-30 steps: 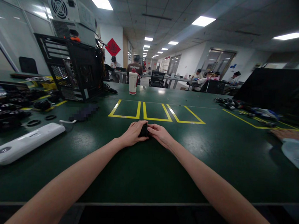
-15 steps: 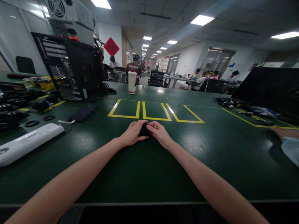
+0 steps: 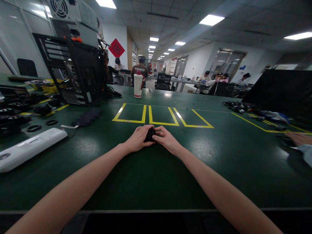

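A small black block-like object (image 3: 150, 134) is between my two hands, just above or on the green tabletop; its exact kind does not show. My left hand (image 3: 139, 138) is closed round its left side, fingers over the far edge and thumb along the near one. From the right, the fingers and thumb of my right hand (image 3: 165, 138) press against the same object. Part of it is covered by my fingers. Just beyond my hands, yellow tape outlines (image 3: 163, 124) mark the green table (image 3: 154, 178).
On the left stand an open black computer case (image 3: 83, 73) with power supplies (image 3: 72, 8) on top, a white power strip (image 3: 29, 150) and black rings (image 3: 33, 128). A white cup (image 3: 138, 85) stands behind the tape. At right are cables (image 3: 235, 106) and another person's hand (image 3: 301, 139).
My right hand's fingers have shifted slightly on the black object, with the thumb a little lower. At the right edge, the other person's hand has moved slightly, and a dark item shows beside it.
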Tool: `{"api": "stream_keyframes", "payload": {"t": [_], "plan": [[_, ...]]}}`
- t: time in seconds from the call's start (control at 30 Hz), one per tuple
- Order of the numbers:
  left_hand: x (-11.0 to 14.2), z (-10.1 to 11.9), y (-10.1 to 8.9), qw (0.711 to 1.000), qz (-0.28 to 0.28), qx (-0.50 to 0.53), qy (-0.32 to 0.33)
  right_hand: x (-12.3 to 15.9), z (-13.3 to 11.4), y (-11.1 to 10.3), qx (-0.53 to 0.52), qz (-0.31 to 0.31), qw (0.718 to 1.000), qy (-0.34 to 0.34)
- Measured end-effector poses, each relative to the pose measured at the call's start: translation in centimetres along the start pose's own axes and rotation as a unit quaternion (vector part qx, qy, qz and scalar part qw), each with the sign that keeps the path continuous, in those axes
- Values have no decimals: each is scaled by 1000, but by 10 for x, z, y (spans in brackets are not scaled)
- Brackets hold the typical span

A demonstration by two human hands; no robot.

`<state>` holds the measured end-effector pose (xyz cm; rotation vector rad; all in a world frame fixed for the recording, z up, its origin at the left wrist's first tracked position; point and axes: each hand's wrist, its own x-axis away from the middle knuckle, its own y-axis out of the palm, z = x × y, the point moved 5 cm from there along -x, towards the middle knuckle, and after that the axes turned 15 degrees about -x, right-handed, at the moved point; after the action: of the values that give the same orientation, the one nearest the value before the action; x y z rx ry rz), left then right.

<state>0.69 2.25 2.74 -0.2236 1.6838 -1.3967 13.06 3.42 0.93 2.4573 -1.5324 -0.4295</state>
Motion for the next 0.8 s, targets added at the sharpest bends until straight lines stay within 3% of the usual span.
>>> {"api": "stream_keyframes", "payload": {"t": [0.23, 0.33, 0.5, 0.8], "plan": [[-1, 0, 0, 1000, 6, -3, -1, -8, 0, 1, -42, 54, 998, -12], [0, 0, -1, 1000, 4, -1, -1, -10, 2, 1, -52, 62, 997, 15], [0, 0, 0, 1000, 3, 2, -4, -7, 3, -1, -35, 45, 997, 57], [-1, 0, 1, 1000, -1, 2, -11, 1, -2, 0, -1, 15, 1000, 6]]}}
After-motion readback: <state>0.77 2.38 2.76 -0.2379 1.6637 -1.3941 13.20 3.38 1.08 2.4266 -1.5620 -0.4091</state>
